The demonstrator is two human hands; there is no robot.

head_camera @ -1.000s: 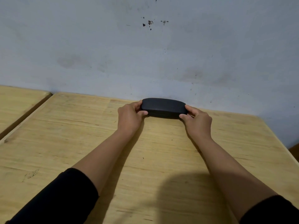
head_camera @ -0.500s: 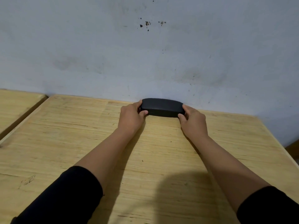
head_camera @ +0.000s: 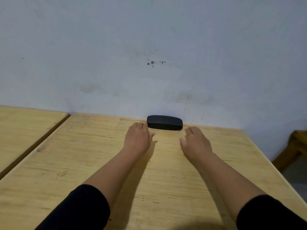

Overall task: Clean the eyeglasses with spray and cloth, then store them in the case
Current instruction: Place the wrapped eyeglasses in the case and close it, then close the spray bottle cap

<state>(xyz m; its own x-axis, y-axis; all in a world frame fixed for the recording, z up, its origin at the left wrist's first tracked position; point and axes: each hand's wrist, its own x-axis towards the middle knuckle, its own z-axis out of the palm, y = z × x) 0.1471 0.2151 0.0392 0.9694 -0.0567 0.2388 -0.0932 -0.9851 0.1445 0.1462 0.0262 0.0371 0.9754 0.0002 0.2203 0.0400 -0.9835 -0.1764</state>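
Black case (head_camera: 164, 122) shut, at desk (head_camera: 83, 155) far edge by wall. Left hand (head_camera: 137, 138), right hand (head_camera: 196, 142) just beside, fingers loosely spread, holding nothing.

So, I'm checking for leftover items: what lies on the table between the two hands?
Nothing: in the head view only bare wooden table shows between the left hand and right hand. The closed black case sits beyond them, by the wall.

A pale wooden table (head_camera: 66, 155) stood against the wall. A closed black case (head_camera: 164, 122) lay flat at its far edge, right against the wall. A second wooden table (head_camera: 25, 130) stood just beside it on the left.
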